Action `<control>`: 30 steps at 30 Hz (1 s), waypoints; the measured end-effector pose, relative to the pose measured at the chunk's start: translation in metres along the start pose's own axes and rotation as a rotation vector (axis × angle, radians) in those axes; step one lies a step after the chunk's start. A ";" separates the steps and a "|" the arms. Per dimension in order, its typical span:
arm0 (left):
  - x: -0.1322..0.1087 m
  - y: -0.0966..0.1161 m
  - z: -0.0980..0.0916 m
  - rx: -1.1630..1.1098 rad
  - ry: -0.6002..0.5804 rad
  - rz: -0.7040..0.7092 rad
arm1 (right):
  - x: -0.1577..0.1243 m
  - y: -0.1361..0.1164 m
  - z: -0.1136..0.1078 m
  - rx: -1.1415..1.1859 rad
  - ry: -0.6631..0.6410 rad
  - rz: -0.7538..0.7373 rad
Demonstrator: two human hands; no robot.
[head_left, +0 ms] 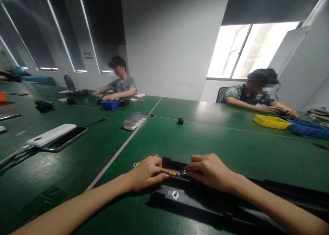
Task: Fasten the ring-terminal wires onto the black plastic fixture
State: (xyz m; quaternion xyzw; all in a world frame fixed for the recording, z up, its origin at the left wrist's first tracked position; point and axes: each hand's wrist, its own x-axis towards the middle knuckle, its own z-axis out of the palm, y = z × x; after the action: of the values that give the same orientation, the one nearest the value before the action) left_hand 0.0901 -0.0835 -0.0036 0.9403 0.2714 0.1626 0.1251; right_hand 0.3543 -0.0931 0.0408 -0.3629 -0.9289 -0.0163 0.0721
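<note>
A long black flat device point(205, 200) lies on the green table point(180, 139) in front of me, running off to the right. My left hand point(145, 173) rests on its left end with fingers curled, fingertips pressing at a spot with small yellow parts point(174, 173). My right hand point(209, 169) lies curled over the same spot from the right, fingers closed together at the small parts. What the fingertips pinch is too small to make out. A few tiny ring-shaped pieces point(136, 164) lie just left of my left hand.
A white power bank point(51, 134) and a phone point(65, 139) lie at left. A small black cube point(180, 121) sits mid-table. A yellow tray point(271, 121) and a blue tray point(308, 128) stand at right. Two other people sit across, one by a blue box point(110, 104).
</note>
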 end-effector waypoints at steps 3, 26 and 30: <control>-0.001 0.001 -0.001 0.002 0.001 0.002 | 0.000 0.001 -0.001 0.004 -0.001 -0.009; -0.001 -0.001 0.001 0.005 0.003 -0.013 | -0.001 0.000 0.000 0.038 0.017 -0.019; 0.000 -0.002 0.002 -0.001 0.014 -0.018 | -0.001 0.000 -0.001 0.032 0.019 -0.018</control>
State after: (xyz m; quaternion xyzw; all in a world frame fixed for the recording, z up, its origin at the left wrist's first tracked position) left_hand 0.0897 -0.0824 -0.0059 0.9366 0.2806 0.1682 0.1253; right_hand 0.3549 -0.0934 0.0413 -0.3530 -0.9316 -0.0055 0.0865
